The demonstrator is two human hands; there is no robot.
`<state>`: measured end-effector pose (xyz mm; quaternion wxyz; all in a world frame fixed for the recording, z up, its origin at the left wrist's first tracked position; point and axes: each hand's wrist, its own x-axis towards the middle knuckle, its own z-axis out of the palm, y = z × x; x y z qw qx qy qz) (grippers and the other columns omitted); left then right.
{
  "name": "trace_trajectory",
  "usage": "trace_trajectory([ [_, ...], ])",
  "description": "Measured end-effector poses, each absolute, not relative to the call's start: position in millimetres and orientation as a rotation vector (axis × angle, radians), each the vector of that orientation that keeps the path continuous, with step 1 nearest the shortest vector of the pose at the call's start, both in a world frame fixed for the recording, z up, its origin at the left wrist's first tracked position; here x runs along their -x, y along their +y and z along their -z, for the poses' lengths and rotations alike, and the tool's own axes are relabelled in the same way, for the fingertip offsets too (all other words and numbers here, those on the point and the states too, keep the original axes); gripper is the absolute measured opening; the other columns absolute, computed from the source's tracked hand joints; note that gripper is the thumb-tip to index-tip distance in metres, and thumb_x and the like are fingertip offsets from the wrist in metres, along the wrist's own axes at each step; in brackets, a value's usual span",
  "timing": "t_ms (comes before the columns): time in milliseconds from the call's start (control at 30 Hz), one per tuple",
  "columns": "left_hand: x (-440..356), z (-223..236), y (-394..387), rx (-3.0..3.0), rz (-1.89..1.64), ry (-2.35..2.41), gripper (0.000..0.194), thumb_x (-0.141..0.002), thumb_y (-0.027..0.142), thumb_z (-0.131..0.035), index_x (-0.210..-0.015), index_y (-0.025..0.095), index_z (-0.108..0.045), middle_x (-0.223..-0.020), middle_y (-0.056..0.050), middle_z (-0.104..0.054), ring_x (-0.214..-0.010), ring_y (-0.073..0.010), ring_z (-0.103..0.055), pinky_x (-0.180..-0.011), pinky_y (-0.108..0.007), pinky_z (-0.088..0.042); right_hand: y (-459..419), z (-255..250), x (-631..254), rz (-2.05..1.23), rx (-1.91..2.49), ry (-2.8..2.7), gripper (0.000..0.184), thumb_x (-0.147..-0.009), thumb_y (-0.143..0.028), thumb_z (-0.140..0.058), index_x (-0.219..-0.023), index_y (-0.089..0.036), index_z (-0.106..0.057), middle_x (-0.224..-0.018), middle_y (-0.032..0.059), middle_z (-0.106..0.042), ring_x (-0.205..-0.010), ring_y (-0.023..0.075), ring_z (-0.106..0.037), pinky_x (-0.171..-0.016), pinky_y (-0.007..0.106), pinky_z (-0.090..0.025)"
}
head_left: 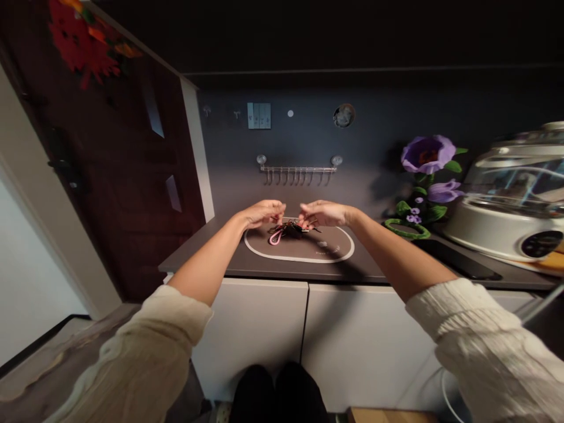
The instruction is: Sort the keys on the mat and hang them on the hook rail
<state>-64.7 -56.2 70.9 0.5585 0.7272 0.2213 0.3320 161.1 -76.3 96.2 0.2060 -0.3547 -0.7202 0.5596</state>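
Note:
A bunch of keys (pixel 288 229) with a pink loop (pixel 276 237) hangs just above an oval grey mat (pixel 335 249) on the dark counter. My left hand (pixel 262 212) pinches the bunch from the left, fingers closed. My right hand (pixel 321 214) pinches it from the right, fingers also closed. Both arms reach forward in cream knit sleeves. The small parts between my fingertips are too small to make out.
A rail of hooks (pixel 298 170) is fixed to the wall behind the mat. Purple artificial flowers (pixel 427 155) and a green ring (pixel 408 230) stand to the right, then a white cooker (pixel 511 200). A dark wooden door (pixel 110 158) is at left; white cabinet doors (pixel 308 341) below.

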Motion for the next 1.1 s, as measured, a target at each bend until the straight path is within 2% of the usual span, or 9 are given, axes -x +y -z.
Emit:
trace_trajectory([
  [67,62,-71,-60,-1.556,-0.794,0.413,0.052,-0.068,0.062,-0.053,-0.051,0.015,-0.039,-0.044,0.005,-0.037,-0.041,-0.0049,-0.038,-0.049,-0.022,-0.037,-77,-88,-157,-1.636,0.853,-1.828,0.056,-0.072,-0.067,-0.043,-0.057,-0.014,-0.052,-0.05,0.0016,-0.052,-0.049,0.0087,-0.048,-0.049,0.021,-0.039],
  [133,60,-63,-61,-1.433,-0.796,0.404,0.061,-0.068,0.072,-0.037,-0.043,0.017,-0.027,-0.036,0.006,-0.024,-0.033,-0.0037,-0.026,-0.039,-0.02,-0.027,-75,-74,-154,-1.685,0.753,-1.67,0.064,-0.071,-0.075,-0.028,-0.044,-0.017,-0.035,-0.036,-0.0033,-0.033,-0.035,0.0059,-0.033,-0.038,0.02,-0.03],
  [200,60,-49,-59,-1.333,-0.813,0.423,0.065,-0.067,0.076,-0.028,-0.04,0.018,-0.021,-0.033,0.006,-0.018,-0.03,-0.0035,-0.02,-0.035,-0.02,-0.019,-71,-58,-153,-1.756,0.714,-1.57,0.066,-0.07,-0.077,-0.021,-0.04,-0.018,-0.022,-0.033,-0.0054,-0.02,-0.031,0.0044,-0.02,-0.033,0.019,-0.02],
  [267,62,-33,-57,-1.257,-0.827,0.441,0.066,-0.066,0.077,-0.025,-0.038,0.019,-0.018,-0.031,0.006,-0.016,-0.028,-0.0034,-0.018,-0.033,-0.02,-0.014,-69,-41,-154,-1.798,0.71,-1.501,0.065,-0.071,-0.077,-0.019,-0.04,-0.019,-0.016,-0.033,-0.0062,-0.015,-0.03,0.0039,-0.015,-0.032,0.019,-0.015],
  [467,72,-3,-54,-1.144,-0.84,0.495,0.067,-0.067,0.077,-0.023,-0.036,0.019,-0.016,-0.028,0.006,-0.015,-0.026,-0.0031,-0.016,-0.031,-0.019,-0.011,-71,-10,-161,-1.788,0.697,-1.392,0.064,-0.07,-0.078,-0.015,-0.042,-0.02,-0.013,-0.032,-0.0063,-0.015,-0.031,0.004,-0.014,-0.031,0.019,-0.014],
  [1100,72,-1,-53,-1.211,-0.869,0.591,0.066,-0.066,0.079,-0.023,-0.039,0.019,-0.013,-0.03,0.006,-0.013,-0.029,-0.0029,-0.014,-0.034,-0.021,-0.012,-70,-10,-158,-1.767,0.785,-1.403,0.062,-0.072,-0.075,-0.022,-0.045,-0.021,-0.013,-0.033,-0.0065,-0.016,-0.032,0.0046,-0.012,-0.033,0.02,-0.012],
])
